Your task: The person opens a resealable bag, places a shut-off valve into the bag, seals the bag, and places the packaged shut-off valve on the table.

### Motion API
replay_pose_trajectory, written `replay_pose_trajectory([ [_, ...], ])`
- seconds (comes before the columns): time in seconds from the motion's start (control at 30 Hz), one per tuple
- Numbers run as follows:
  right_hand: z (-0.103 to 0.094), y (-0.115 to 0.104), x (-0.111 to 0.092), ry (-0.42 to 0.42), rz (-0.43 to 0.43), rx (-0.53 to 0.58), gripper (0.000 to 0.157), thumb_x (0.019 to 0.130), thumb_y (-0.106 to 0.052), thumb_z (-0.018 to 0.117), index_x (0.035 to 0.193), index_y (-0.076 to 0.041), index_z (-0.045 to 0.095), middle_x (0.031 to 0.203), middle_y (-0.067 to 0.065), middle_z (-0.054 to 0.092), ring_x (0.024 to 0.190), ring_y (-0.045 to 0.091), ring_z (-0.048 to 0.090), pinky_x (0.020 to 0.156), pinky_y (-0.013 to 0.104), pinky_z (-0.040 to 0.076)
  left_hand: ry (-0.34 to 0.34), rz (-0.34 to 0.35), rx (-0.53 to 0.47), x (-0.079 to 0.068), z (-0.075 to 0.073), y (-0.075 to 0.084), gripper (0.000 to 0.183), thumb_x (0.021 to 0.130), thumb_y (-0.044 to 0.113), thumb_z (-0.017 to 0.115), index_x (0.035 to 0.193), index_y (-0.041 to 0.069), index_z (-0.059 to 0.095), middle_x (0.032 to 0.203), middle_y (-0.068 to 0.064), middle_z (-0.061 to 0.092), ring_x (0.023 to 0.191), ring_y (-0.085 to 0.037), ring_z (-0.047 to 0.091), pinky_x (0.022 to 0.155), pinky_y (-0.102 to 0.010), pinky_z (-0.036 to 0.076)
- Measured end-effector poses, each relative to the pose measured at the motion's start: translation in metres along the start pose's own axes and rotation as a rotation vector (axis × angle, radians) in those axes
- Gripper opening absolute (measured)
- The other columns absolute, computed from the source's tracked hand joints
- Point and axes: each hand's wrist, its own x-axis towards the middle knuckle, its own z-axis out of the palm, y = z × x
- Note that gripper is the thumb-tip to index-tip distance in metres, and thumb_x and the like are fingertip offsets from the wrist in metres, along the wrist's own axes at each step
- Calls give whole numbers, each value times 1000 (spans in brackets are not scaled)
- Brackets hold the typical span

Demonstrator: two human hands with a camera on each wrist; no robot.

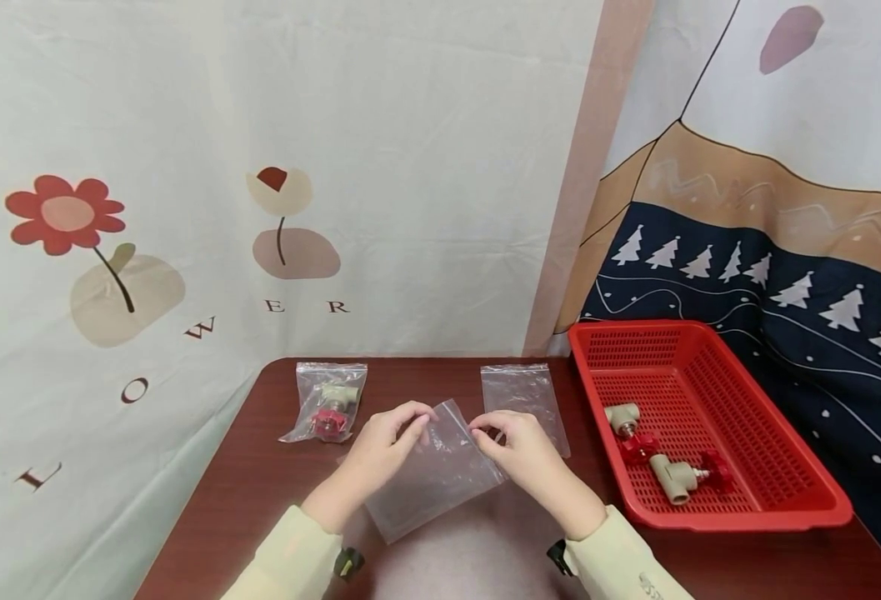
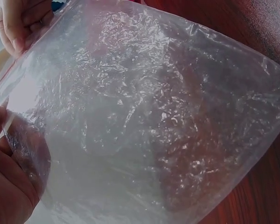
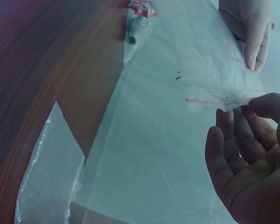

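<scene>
While two red-handled valves [image 1: 674, 481] are lying in a red basket [image 1: 740, 522], a clear zip bag [image 1: 440, 492] is being worked at its mouth

Above the brown table [image 1: 237, 508], the clear zip bag, apparently empty, is being held aslant between two hands. Its zip edge is being pinched by the right hand [image 1: 518, 450], thumb and fingertip clamped on the plastic; farther along that edge, the film is being nipped by the left hand [image 1: 376, 446]. Judging by the grip, the mouth is being parted, though whether the seal is undone cannot be told. Next, a wide gap is probably being called for, so that a valve can be passed in from the right. At the left, a bagged valve [image 1: 332, 408] is being displayed, while a second zip bag [image 1: 524, 385] is being partly hidden by the right hand.
</scene>
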Motion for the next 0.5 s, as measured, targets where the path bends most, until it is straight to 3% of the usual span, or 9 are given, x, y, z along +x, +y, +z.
replay_pose_trajectory([
  [0.27,4,5,-2,-42,66,60,11,79,-4,70,83,-14,67,72,-7,64,64,1,55,58,19,50,2,-4,29,0,1,2,13,98,32,50,99,30,63,68,13,59,63,-2,57,61,-22,47],
  [0.4,6,7,-5,-93,99,141,9,80,-5,71,85,-11,69,75,-3,67,68,3,59,61,21,52,46,11,93,0,1,2,12,97,29,54,98,32,65,80,18,63,74,-1,58,71,-24,49],
  [0.5,7,9,-9,-119,70,207,7,80,-5,71,85,-9,69,75,-1,67,69,1,59,61,23,53,86,57,115,1,3,0,11,95,23,57,99,28,66,93,17,64,86,-1,58,79,-26,49],
])
